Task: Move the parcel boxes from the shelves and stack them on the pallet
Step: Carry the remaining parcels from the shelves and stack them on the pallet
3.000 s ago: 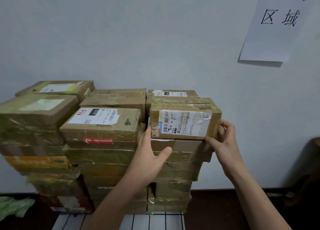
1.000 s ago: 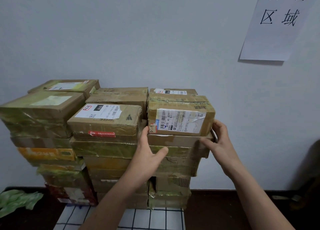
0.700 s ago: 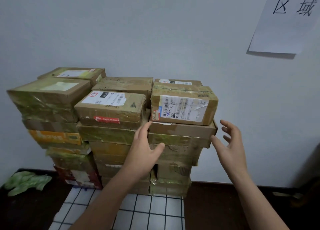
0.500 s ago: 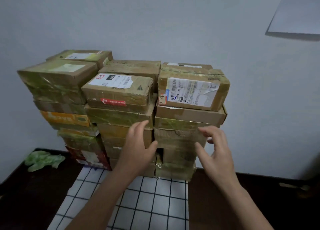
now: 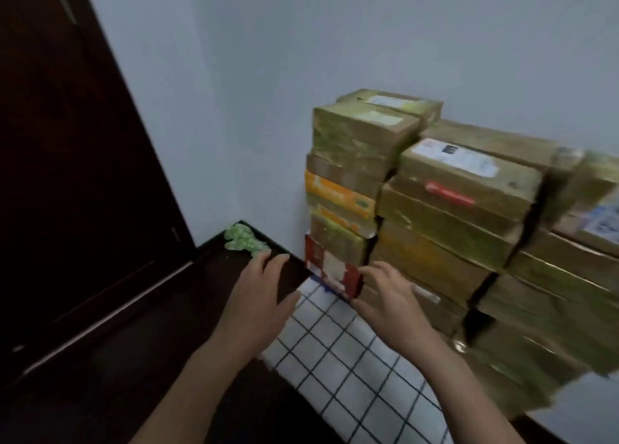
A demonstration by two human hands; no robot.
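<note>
A tall stack of brown taped parcel boxes (image 5: pixel 452 215) stands against the pale wall, resting on a white sheet with a dark grid (image 5: pixel 338 353). The view is blurred and tilted. My left hand (image 5: pixel 258 296) hovers over the dark floor to the left of the stack, fingers spread, holding nothing. My right hand (image 5: pixel 388 296) is in front of the stack's lowest boxes, near a red and white box (image 5: pixel 331 272), with fingers relaxed and empty. I cannot tell whether it touches a box.
A dark wooden door (image 5: pixel 67 175) fills the left side. A crumpled green plastic bag (image 5: pixel 243 239) lies on the dark floor in the corner by the wall. An orange box (image 5: pixel 338 195) sits in the left column of the stack.
Both hands let go of the top right box and dropped away from the stack. The view has swung left and down, so the door is now in sight.
</note>
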